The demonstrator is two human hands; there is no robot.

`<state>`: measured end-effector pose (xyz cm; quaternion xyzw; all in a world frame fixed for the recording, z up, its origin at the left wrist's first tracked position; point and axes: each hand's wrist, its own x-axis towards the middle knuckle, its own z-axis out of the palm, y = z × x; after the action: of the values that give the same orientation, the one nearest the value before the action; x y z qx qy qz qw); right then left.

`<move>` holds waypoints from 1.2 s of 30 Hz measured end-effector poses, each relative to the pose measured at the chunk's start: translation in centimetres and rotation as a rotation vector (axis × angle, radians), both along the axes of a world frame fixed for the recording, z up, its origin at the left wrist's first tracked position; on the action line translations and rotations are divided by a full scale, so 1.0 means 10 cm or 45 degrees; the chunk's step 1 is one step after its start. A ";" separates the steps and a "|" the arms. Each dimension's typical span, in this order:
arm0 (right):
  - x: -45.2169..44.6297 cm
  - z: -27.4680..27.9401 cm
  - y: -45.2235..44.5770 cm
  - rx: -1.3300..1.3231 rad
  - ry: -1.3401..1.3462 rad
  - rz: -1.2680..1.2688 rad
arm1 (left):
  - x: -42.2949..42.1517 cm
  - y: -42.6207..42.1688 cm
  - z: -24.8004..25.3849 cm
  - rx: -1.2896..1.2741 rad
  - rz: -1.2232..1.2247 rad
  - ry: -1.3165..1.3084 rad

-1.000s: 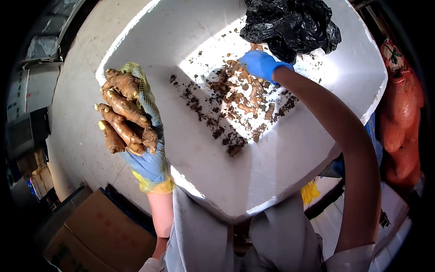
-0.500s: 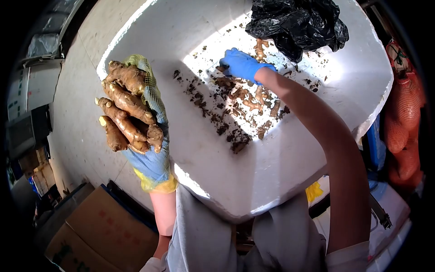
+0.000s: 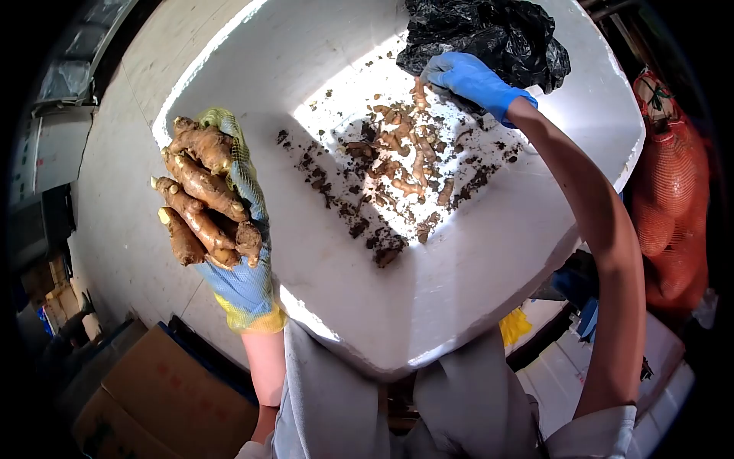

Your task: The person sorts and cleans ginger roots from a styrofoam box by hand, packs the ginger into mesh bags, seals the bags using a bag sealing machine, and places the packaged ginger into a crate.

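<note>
My left hand (image 3: 243,287), in a blue and yellow net-like glove, is closed round a large knobbly ginger root (image 3: 205,183), held up outside the left rim of the white foam box (image 3: 336,306). My right hand (image 3: 468,80), in a blue glove, is inside the box beside the crumpled black plastic bag (image 3: 520,46). Its fingers are bent together at the upper end of a small piece of ginger (image 3: 419,96); the grip is partly hidden. Below that lie several smaller ginger pieces (image 3: 409,186) among dark soil crumbs (image 3: 388,249) on the box floor.
Red mesh sacks (image 3: 673,206) stand right of the box. A cardboard box (image 3: 180,390) is on the floor at the lower left. Something yellow (image 3: 516,327) shows under the box's near right edge. Sunlight falls across the box floor.
My right hand has moved from the middle of the box up and right to the small ginger piece by the black bag. My left hand still holds the large root. The view has shifted slightly.
</note>
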<state>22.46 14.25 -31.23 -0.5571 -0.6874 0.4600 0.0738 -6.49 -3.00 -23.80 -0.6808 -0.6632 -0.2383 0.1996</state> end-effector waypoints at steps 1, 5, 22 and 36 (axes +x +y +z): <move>0.08 -0.08 0.03 0.005 -0.006 -0.008 | 0.00 0.01 0.00 0.000 0.003 -0.005; 0.18 -0.20 -0.06 -0.008 -0.112 -0.021 | -0.01 -0.03 0.03 -0.073 -0.055 -0.128; -0.17 -0.99 -0.03 0.359 -0.713 0.129 | -0.08 0.01 -0.04 0.031 -0.138 -0.016; -0.10 -0.75 -0.63 0.327 -0.217 0.694 | -0.32 -0.04 -0.22 0.022 -0.249 -0.274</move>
<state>21.51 7.97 -38.73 -0.3749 -0.8677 0.3238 -0.0405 -9.65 -3.37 -26.03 -0.7110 -0.6092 -0.3340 0.1092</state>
